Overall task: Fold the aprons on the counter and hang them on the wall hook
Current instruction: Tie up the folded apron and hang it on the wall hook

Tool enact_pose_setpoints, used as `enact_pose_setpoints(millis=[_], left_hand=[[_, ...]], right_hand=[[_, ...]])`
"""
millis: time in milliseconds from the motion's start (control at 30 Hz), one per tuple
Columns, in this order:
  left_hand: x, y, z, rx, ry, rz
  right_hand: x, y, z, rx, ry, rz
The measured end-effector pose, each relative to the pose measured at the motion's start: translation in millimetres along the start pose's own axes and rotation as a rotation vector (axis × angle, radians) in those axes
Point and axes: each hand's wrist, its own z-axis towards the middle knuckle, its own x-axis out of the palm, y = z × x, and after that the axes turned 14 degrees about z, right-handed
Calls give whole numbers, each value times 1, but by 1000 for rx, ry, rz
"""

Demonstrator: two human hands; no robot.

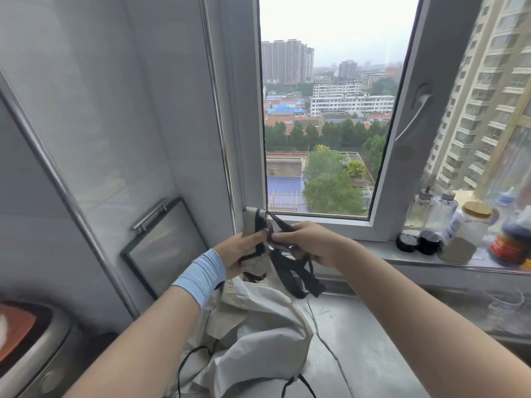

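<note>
A beige-grey apron (258,326) with black straps (296,275) hangs in a crumpled heap in front of me, its lower part resting on the counter (359,340). My left hand (238,251), with a light blue wristband, grips the apron's upper part, which stands up in a narrow strip. My right hand (307,241) pinches the black straps right beside the left hand's fingers. Loops of strap dangle below the right hand. No wall hook is visible.
A glass board with a metal handle (163,248) leans against the left wall. An open window (324,124) is ahead. Jars and bottles (471,225) crowd the sill at right. An appliance (31,346) sits at lower left. A clear container (505,305) stands at right.
</note>
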Motion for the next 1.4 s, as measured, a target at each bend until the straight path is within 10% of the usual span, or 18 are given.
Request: enact_pose_setpoints(millis=[267, 400, 1400], left_hand=[[2, -7, 11, -159, -124, 565], [13, -26, 21, -147, -148, 794], [-31, -28, 37, -61, -91, 576]], right_hand=[[-39, 6, 6, 137, -1, -845], [-18, 19, 7, -68, 82, -278], [-58, -37, 19, -255, -485, -131]])
